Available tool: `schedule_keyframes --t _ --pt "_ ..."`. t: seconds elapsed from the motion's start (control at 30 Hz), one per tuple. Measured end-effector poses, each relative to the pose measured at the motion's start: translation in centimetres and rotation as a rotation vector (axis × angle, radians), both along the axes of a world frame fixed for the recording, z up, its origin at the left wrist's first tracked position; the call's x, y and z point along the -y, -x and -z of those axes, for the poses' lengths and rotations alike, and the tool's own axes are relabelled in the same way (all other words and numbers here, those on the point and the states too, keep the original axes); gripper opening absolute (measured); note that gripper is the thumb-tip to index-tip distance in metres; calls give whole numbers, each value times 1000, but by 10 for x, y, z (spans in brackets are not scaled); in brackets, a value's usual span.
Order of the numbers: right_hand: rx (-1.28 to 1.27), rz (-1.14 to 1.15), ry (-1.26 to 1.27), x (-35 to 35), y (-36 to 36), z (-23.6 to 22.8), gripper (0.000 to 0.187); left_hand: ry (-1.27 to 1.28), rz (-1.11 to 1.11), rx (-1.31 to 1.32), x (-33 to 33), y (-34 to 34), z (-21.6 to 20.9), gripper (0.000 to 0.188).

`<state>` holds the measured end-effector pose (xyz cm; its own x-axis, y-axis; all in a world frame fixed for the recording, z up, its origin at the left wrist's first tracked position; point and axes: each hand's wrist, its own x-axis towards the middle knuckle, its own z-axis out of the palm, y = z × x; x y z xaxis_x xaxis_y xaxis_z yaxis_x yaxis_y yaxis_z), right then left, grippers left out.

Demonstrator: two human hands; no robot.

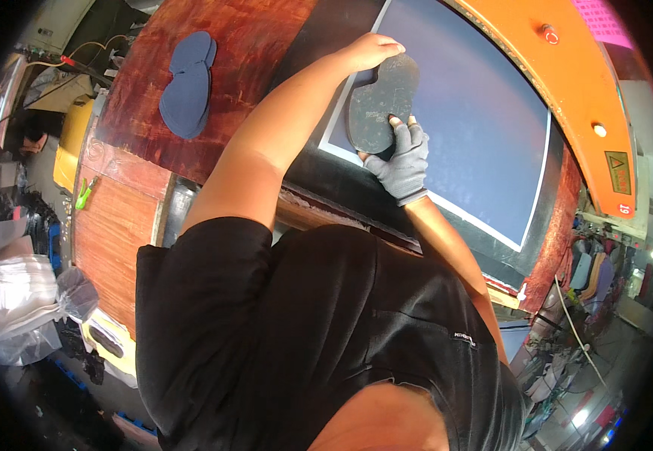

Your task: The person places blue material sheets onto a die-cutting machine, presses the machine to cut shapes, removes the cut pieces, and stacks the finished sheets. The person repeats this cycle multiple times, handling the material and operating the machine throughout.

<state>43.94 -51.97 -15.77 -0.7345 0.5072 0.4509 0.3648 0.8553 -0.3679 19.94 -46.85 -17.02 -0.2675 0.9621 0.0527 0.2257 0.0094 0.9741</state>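
Observation:
A dark grey, scuffed, sole-shaped cutting die [381, 105] lies over the near left part of a blue-grey sheet [469, 128] with white edges. Its far end is gripped by my bare left hand [371, 51], whose fingers close over the rim. At the near end, my right hand [404, 161], in a grey glove with bare fingertips, holds the rim with the thumb at the side and fingers on top. The sheet rests on a black board [308, 150]. Some blue sole-shaped pieces [186, 98] lie to the left, on the red-brown table [127, 90].
The orange machine beam [567, 75], with a red button [549, 34], curves along the right. Green-handled snips [84, 193] lie on the wooden surface at left. Clear plastic bags [22, 293] are piled at far left, and stacked coloured pieces [589, 267] stand at right.

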Motion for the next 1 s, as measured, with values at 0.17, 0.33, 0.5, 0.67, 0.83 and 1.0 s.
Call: schedule_keyframes --t 0.17,0.33,0.5,0.67,0.83,1.0 --pt "31 -141 60 -5 -44 -11 70 -94 -96 4 0 0 -2 36" --pt "30 13 192 31 -176 -13 36 -126 -364 78 80 1 -9 30" --pt "-100 161 -79 65 -243 22 9 -435 -404 -528 221 -101 -2 5" --pt "-96 317 -93 61 -233 26 20 -378 -62 -868 254 -178 14 15" --pt "-36 290 -156 61 -239 22 18 -333 -235 -1018 258 -189 37 21" --pt "-42 16 46 56 -260 40 14 -433 -503 -1062 262 -211 61 24"
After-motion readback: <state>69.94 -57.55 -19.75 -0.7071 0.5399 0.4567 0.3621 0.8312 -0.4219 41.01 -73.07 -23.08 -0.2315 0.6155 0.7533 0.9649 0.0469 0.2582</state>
